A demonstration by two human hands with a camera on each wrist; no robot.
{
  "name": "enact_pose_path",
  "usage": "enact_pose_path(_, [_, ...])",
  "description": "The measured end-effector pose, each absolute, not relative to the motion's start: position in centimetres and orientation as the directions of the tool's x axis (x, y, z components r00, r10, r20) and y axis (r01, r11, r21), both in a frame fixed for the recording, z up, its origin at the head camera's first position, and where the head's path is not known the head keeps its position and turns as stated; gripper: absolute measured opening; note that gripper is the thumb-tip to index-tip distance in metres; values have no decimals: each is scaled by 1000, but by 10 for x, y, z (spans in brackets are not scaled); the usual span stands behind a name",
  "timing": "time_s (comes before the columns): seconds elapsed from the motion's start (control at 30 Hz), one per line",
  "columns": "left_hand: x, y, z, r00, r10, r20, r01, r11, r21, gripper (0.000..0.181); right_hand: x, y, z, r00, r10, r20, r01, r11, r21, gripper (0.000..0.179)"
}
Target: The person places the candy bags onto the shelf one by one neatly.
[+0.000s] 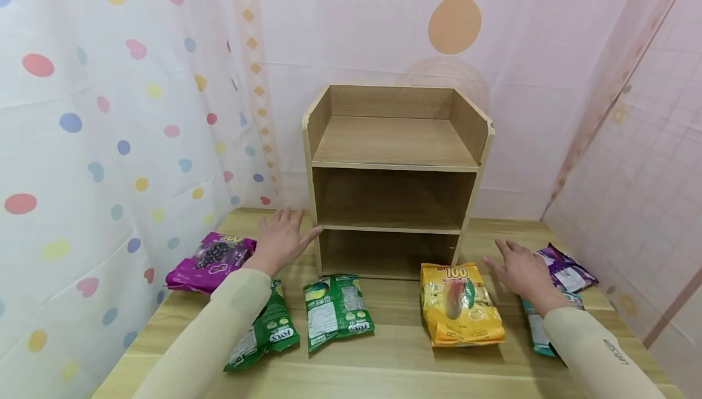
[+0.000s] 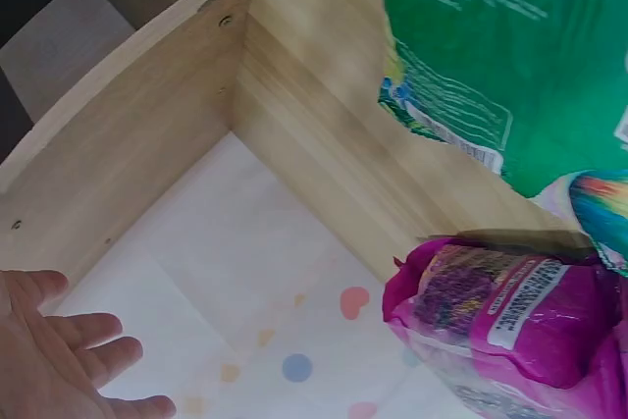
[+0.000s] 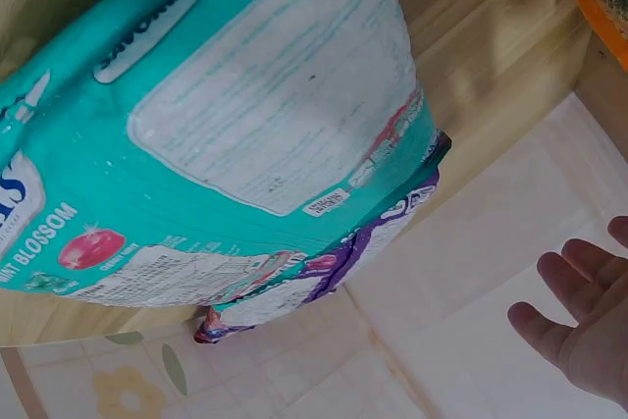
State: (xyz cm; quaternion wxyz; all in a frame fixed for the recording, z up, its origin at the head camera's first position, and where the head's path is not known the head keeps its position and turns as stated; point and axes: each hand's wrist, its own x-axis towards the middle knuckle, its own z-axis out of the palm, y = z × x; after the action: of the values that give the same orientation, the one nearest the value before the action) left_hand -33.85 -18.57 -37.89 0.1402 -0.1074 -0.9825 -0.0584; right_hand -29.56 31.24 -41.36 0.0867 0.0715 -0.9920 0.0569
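Yellow bag [image 1: 462,306], plump, mango-printed, left grip [image 1: 282,238] spread, right grip [image 1: 522,270] spread

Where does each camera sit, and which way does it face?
Head: worn on the head, facing forward and down at the wooden shelf; left hand, right hand and sleeves show.
Left wrist: on that wrist, facing a green bag, magenta bag and curtain; part of the left hand shows, lower left.
Right wrist: on that wrist, facing a teal bag; part of the right hand shows, lower right.
Head and left wrist both show the magenta bag.
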Motion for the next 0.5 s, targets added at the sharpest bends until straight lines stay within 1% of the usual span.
enact_pose_path(0.27, [-342,-179,-376,-936,214,280,246,966,81,82,-294,309,-412,-972,-130,195,-154,982,-113,70])
enact_pose_path(0.5, [-342,-176,-373,-936,212,280,240,968,70,81,-294,306,-411,-969,-146,198,-167,981,-95,69])
